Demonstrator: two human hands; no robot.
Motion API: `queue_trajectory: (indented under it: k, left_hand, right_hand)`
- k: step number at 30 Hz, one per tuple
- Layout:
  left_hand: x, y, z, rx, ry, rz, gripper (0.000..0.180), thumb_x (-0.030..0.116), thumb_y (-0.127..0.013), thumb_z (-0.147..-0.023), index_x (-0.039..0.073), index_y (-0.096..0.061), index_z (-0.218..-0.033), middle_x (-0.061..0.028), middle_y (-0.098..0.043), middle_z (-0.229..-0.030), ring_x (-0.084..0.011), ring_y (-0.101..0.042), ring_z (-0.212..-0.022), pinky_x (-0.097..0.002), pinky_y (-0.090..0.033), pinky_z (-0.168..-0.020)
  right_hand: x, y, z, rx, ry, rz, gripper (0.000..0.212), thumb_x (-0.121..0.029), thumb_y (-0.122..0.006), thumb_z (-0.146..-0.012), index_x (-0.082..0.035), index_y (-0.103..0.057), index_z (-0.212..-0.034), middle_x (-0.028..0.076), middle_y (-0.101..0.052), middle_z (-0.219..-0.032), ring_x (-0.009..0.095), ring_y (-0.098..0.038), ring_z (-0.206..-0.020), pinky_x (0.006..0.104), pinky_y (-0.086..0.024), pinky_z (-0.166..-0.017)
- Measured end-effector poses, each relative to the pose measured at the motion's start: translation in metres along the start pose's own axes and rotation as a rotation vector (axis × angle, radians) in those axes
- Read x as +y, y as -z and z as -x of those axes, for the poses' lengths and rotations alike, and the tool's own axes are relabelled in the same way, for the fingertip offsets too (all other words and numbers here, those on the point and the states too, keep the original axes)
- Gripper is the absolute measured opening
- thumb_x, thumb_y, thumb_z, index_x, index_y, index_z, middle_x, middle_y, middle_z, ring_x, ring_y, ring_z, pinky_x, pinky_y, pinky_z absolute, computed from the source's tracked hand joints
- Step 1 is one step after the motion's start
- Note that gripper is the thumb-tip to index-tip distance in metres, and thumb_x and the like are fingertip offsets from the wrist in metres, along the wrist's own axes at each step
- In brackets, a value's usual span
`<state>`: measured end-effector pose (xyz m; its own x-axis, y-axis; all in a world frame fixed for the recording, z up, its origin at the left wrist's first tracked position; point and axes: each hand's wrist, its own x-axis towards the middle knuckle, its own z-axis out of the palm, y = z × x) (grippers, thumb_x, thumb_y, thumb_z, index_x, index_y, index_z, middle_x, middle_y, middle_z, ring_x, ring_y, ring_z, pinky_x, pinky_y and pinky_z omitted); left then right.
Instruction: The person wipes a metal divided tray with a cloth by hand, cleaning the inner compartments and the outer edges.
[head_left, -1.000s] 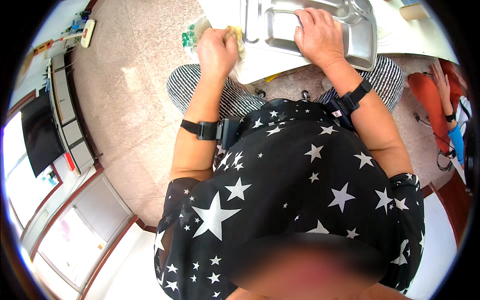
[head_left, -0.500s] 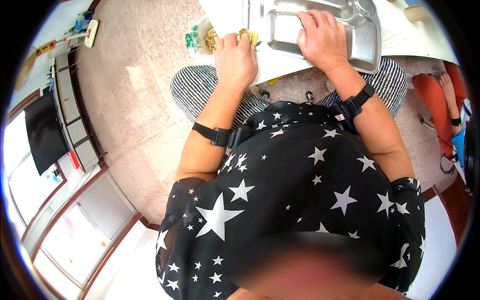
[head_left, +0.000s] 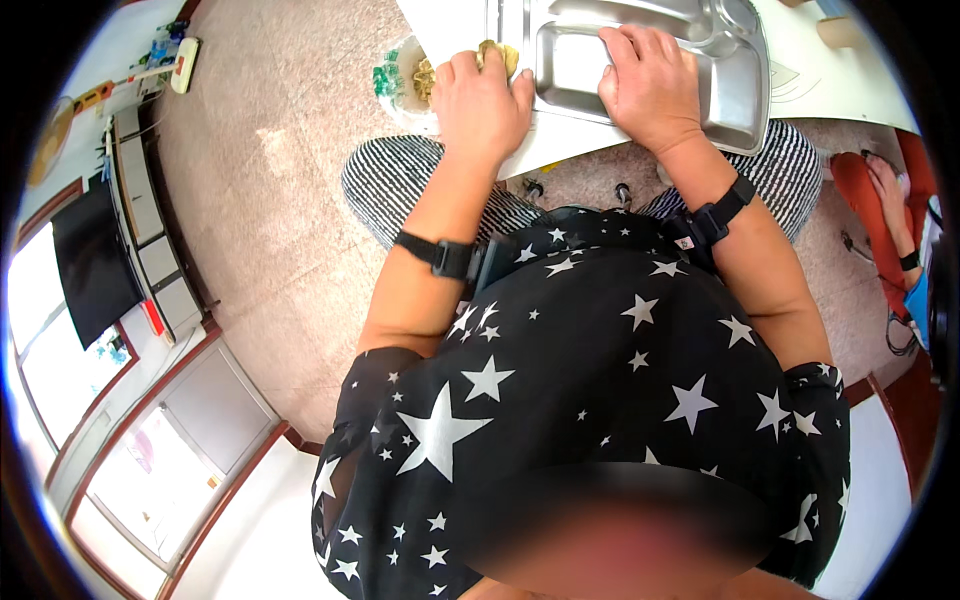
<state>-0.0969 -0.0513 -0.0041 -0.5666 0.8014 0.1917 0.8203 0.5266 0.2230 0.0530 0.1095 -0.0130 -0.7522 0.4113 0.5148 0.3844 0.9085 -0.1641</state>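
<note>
My left hand [head_left: 481,110] is over the white table at the steel tray's left edge. Its thumb is spread away from the bent fingers, whose tips reach a crumpled golden piece [head_left: 497,57]; contact there is partly hidden. Just left of that hand is a whitish container with green patches [head_left: 387,80], holding more golden crumpled material [head_left: 424,78]. My right hand [head_left: 655,92] rests on the divided steel tray [head_left: 745,110], fingers bent over a large compartment, thumb apart. Nothing shows in its grasp, though the underside of the palm is hidden.
The white table [head_left: 850,80] extends right, with a light brown cylindrical object [head_left: 840,30] on it. My knees in striped trousers [head_left: 385,175] are below the table edge. At far right sits another person in red trousers [head_left: 860,190]. Wheeled casters [head_left: 534,190] show under the table.
My left hand has shifted slightly right, and its thumb has spread away from the fingers. The right hand keeps its place on the tray. The other person's hand has moved a little.
</note>
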Motion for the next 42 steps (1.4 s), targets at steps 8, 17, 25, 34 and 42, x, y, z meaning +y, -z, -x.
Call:
queue_trajectory:
  k: [8,17,25,34,42]
  left_hand:
    - [-0.047,0.018,-0.032,-0.052,0.279,0.397,0.023,0.016,-0.075,-0.079,0.005,-0.078,-0.099,-0.0168,-0.073,-0.085,-0.0308,-0.072,-0.084,-0.0434,-0.057,-0.079]
    - [-0.025,0.017,-0.042,-0.211,0.307,0.087,0.032,0.031,-0.075,-0.077,0.010,-0.075,-0.100,-0.0147,-0.076,-0.092,-0.0335,-0.073,-0.090,-0.0436,-0.057,-0.079]
    - [-0.029,0.013,-0.066,-0.261,0.349,0.093,0.040,0.035,-0.077,-0.076,0.008,-0.070,-0.104,-0.0151,-0.075,-0.094,-0.0325,-0.073,-0.091,-0.0426,-0.057,-0.080]
    - [-0.037,0.011,-0.054,-0.343,0.325,0.149,0.045,0.032,-0.082,-0.071,0.002,-0.065,-0.100,-0.0156,-0.074,-0.089,-0.0297,-0.073,-0.084,-0.0390,-0.058,-0.075]
    - [-0.028,0.015,-0.072,-0.328,0.322,0.076,0.048,0.031,-0.082,-0.071,0.002,-0.065,-0.105,-0.0182,-0.074,-0.092,-0.0334,-0.072,-0.087,-0.0407,-0.058,-0.078]
  right_hand:
    - [0.000,0.002,-0.001,-0.014,-0.022,0.003,0.041,-0.018,-0.065,-0.079,-0.016,-0.066,-0.120,0.002,-0.065,-0.116,0.025,-0.061,-0.109,0.0436,-0.048,-0.087]
    - [0.000,0.001,0.000,-0.005,-0.016,-0.012,0.042,-0.018,-0.065,-0.079,-0.016,-0.065,-0.121,0.002,-0.065,-0.117,0.024,-0.061,-0.109,0.0434,-0.047,-0.086]
    - [0.000,0.002,0.001,-0.008,-0.012,-0.006,0.044,-0.017,-0.065,-0.078,-0.016,-0.064,-0.122,0.001,-0.065,-0.117,0.024,-0.061,-0.108,0.0430,-0.047,-0.086]
    - [0.002,-0.004,0.002,0.002,-0.028,-0.020,0.043,-0.016,-0.066,-0.078,-0.015,-0.065,-0.121,0.002,-0.066,-0.118,0.025,-0.061,-0.108,0.0427,-0.049,-0.087]
    - [0.001,-0.006,0.001,0.004,-0.020,-0.040,0.042,-0.016,-0.067,-0.077,-0.014,-0.066,-0.119,0.003,-0.066,-0.118,0.026,-0.061,-0.108,0.0427,-0.049,-0.087]
